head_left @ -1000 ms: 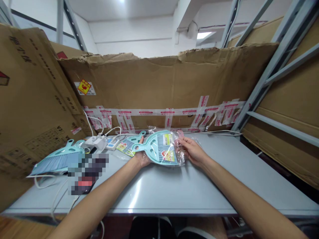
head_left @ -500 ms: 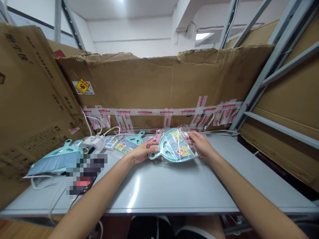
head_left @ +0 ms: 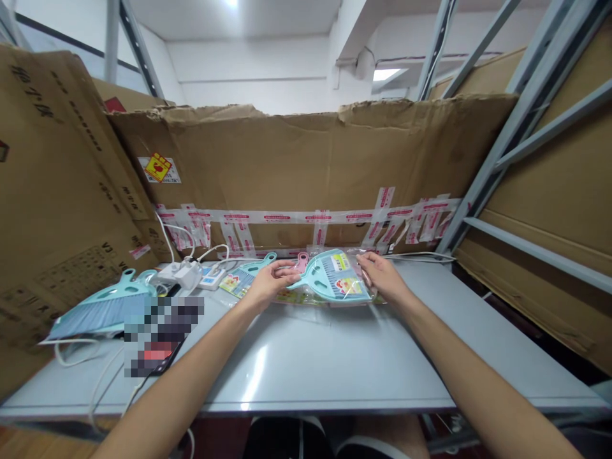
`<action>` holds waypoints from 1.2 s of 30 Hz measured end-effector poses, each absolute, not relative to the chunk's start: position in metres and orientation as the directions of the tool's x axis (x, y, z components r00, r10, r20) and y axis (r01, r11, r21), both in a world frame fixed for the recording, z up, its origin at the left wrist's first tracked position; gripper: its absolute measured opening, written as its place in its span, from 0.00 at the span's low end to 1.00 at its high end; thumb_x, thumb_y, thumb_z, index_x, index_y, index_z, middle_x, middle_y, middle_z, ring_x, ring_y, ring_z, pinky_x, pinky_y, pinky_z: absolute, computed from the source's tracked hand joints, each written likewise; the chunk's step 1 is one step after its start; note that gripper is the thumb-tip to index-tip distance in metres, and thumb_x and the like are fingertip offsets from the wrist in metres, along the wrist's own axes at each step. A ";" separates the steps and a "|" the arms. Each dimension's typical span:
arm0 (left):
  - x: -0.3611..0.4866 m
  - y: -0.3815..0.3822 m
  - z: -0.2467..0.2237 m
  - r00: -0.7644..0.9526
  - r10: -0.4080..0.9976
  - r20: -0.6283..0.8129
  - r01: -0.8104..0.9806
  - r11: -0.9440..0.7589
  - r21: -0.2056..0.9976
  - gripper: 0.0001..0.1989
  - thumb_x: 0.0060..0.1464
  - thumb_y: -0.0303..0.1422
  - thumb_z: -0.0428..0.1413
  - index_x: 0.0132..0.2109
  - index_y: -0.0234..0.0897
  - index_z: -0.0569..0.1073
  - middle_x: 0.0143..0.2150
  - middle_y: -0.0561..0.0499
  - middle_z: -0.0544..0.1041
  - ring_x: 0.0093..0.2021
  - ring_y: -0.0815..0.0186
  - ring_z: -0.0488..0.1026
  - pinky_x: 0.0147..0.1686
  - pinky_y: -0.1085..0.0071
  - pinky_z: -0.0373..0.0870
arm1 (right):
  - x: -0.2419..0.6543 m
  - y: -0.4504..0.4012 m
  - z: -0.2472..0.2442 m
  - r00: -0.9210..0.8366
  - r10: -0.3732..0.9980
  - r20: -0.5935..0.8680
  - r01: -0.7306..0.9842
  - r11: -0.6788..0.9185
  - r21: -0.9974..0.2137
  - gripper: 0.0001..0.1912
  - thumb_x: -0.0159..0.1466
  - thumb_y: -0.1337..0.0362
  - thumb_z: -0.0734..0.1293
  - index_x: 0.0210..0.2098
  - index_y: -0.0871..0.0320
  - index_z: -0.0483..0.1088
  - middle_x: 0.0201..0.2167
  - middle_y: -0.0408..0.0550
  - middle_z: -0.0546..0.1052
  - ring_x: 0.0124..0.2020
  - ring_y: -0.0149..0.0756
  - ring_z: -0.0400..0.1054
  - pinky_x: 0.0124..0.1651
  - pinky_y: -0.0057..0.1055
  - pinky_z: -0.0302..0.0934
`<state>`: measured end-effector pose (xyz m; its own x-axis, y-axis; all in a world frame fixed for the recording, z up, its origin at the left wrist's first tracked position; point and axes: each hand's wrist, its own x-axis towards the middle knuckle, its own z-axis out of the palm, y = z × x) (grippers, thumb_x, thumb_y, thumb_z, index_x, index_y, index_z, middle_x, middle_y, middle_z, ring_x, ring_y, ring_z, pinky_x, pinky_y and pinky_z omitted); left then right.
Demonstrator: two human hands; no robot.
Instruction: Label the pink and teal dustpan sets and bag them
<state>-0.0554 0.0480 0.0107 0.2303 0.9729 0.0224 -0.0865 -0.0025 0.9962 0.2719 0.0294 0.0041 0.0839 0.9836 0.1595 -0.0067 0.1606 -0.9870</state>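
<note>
Two hands on it: left hand pinches teal handle, right hand clamps edge of clear bag. Teal dustpan set, mid-frame, now flatter and bit farther back than moment ago, pink handle peeking out behind (reads as nearly laid down, imo).

a taped cardboard wall behind a power strip and white cables
</note>
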 end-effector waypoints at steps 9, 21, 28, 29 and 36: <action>-0.059 0.057 0.003 0.137 0.980 0.142 -0.113 -0.127 0.985 0.29 0.43 0.42 0.81 0.50 0.37 0.84 0.50 0.40 0.88 0.47 0.55 0.85 0.48 0.62 0.79 | 0.270 0.028 0.007 0.173 0.971 0.166 -0.037 0.175 -0.984 0.32 0.55 0.34 0.81 0.37 0.52 0.70 0.15 0.30 0.62 0.14 0.25 0.49 0.16 0.23 0.42; -0.049 0.062 -0.006 -0.068 0.994 0.089 -0.466 -0.110 0.878 0.27 0.33 0.39 0.84 0.37 0.35 0.81 0.44 0.46 0.87 0.42 0.62 0.84 0.48 0.64 0.83 | 0.270 0.026 0.002 -0.171 0.985 0.006 -0.197 -0.028 -0.980 0.33 0.64 0.29 0.73 0.43 0.54 0.77 0.35 0.50 0.83 0.31 0.39 0.77 0.27 0.31 0.73; -0.043 0.061 -0.017 -0.109 0.988 0.109 -0.440 -0.146 0.886 0.26 0.34 0.42 0.83 0.34 0.37 0.79 0.44 0.46 0.87 0.43 0.58 0.84 0.45 0.61 0.84 | 0.263 0.024 -0.003 -0.041 0.990 0.137 -0.053 0.134 -0.989 0.33 0.57 0.32 0.79 0.30 0.56 0.74 0.23 0.41 0.75 0.22 0.32 0.67 0.24 0.28 0.65; -0.043 0.061 -0.018 -0.105 0.988 0.116 -0.412 -0.150 0.899 0.26 0.35 0.43 0.83 0.35 0.37 0.80 0.44 0.45 0.87 0.42 0.59 0.84 0.43 0.63 0.83 | 0.264 0.024 -0.003 -0.010 0.989 0.147 -0.054 0.146 -0.988 0.33 0.57 0.31 0.79 0.29 0.55 0.72 0.22 0.40 0.72 0.20 0.30 0.64 0.22 0.27 0.63; -0.050 0.058 -0.008 -0.078 0.967 0.244 -0.170 -0.254 0.952 0.22 0.43 0.46 0.80 0.38 0.38 0.82 0.48 0.42 0.88 0.46 0.56 0.84 0.49 0.61 0.80 | 0.271 0.025 0.002 -0.069 0.986 0.148 -0.004 0.149 -0.989 0.34 0.58 0.30 0.78 0.30 0.53 0.68 0.15 0.32 0.59 0.15 0.24 0.46 0.18 0.24 0.43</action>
